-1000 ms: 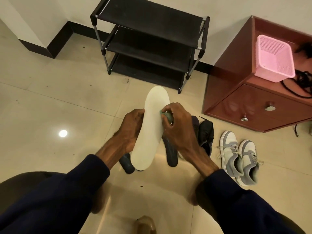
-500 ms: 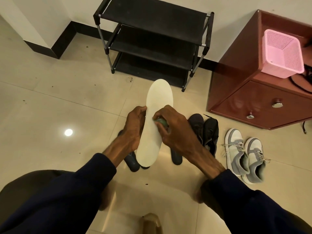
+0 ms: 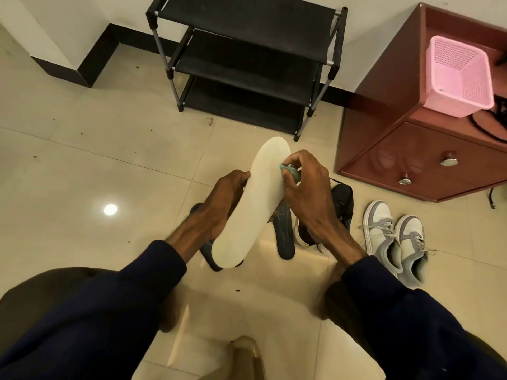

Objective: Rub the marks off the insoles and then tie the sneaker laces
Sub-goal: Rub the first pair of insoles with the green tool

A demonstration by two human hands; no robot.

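Left hand point(image 3: 219, 204) grips white insole point(image 3: 251, 207) from its left edge. Right hand point(image 3: 307, 193) pinches green eraser point(image 3: 290, 171) against insole's right edge. Grey sneakers point(image 3: 395, 242) on floor, right.

No text, brand, number or sign can be read anywhere. The dark flat foam insole point(image 3: 284, 237) lying on the floor carries a faint pale mark near its upper part, too blurred to make out. The pale cream foam insole point(image 3: 255, 204) and the pair of grey-and-white lace-up sneakers point(image 3: 380, 229) show no legible print.
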